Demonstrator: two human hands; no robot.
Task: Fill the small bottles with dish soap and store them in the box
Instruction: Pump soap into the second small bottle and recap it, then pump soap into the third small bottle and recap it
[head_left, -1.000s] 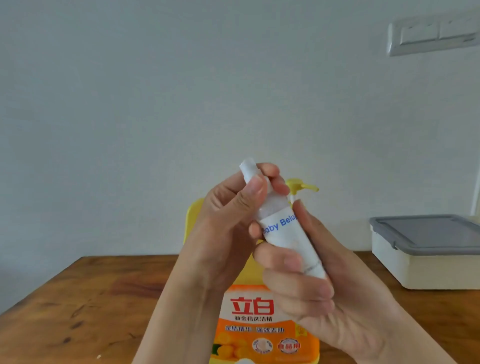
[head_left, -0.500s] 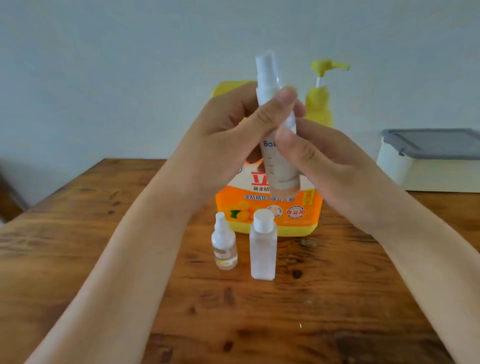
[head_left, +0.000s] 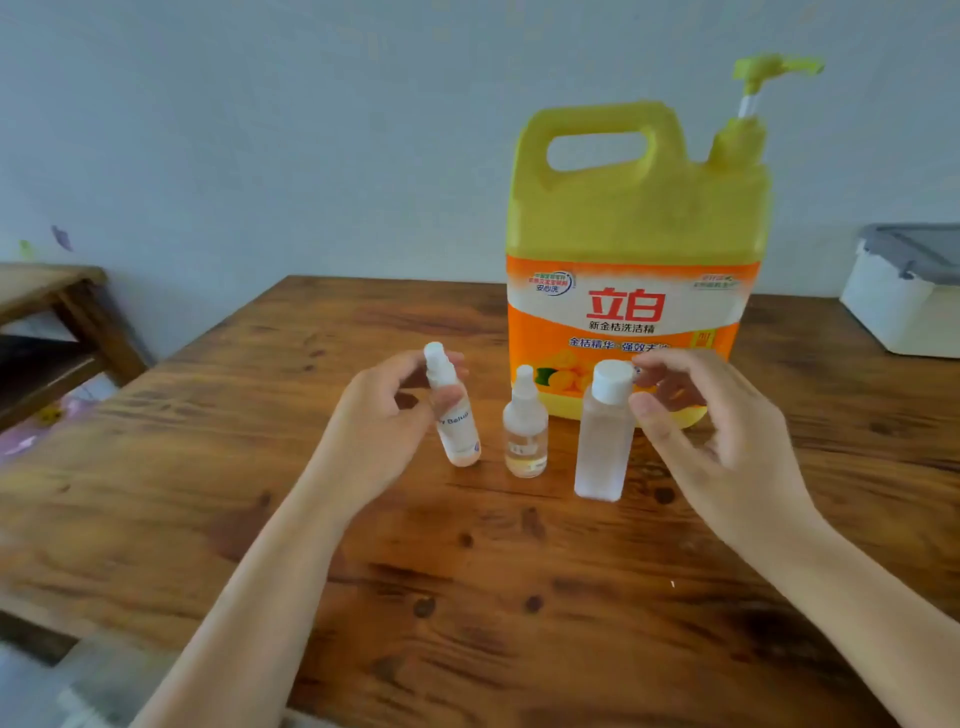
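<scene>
Three small bottles stand in a row on the wooden table (head_left: 467, 597). My left hand (head_left: 379, 421) grips the white spray bottle (head_left: 457, 423) with blue lettering, tilted, its base at the tabletop. A small clear spray bottle (head_left: 524, 431) stands in the middle. On the right stands a frosted square bottle (head_left: 602, 441) with a white cap. My right hand (head_left: 722, 431) has thumb and fingers spread around that cap; contact is unclear. Behind them stands the big yellow dish soap jug (head_left: 639, 208) with a pump.
A white box with a grey lid (head_left: 904, 291) sits at the table's far right edge. A low wooden bench (head_left: 57, 296) stands left of the table against the wall. The table's left edge runs diagonally near my left forearm.
The white spray bottle came down from in front of my face to the table. My right hand let go of it and moved to the frosted bottle's cap. The view tilted downward.
</scene>
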